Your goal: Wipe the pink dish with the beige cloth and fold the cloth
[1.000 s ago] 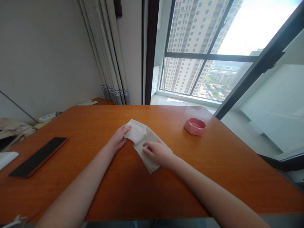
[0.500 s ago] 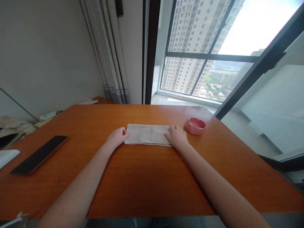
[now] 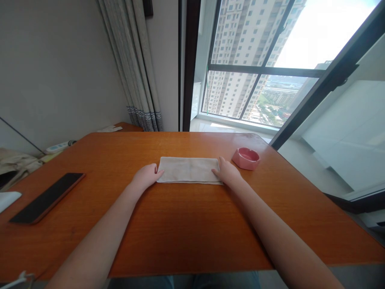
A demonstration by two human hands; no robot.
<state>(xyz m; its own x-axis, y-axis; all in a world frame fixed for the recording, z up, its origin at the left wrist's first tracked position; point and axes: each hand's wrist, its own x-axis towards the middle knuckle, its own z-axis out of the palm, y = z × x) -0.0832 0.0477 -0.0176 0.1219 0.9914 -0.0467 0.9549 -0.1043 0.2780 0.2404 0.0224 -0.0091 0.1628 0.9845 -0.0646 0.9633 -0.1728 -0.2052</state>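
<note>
A folded off-white cloth (image 3: 189,170) lies flat as a long strip across the middle of the wooden table (image 3: 186,224). At its left end, my left hand (image 3: 146,176) is closed on the edge, fingers curled and thumb on top of the fabric. My right hand (image 3: 229,171) rests at the opposite end. Its thumb touches the cloth's upper face and its index finger lies apart along the right edge; the other fingers are mostly hidden behind the hand. Just beyond that hand sits a pink ashtray-like dish (image 3: 246,158).
A flat black slab with a reddish-brown edge (image 3: 48,197) lies at the left. A white object (image 3: 9,200) is partly visible on the far left edge, and a white cord (image 3: 22,277) at the lower left corner. A curtain (image 3: 141,72) and window stand behind the table.
My right hand has slid right, from lying over the cloth's right end to its edge, uncovering more fabric. My left thumb extends slightly further over the cloth. The view has shifted slightly.
</note>
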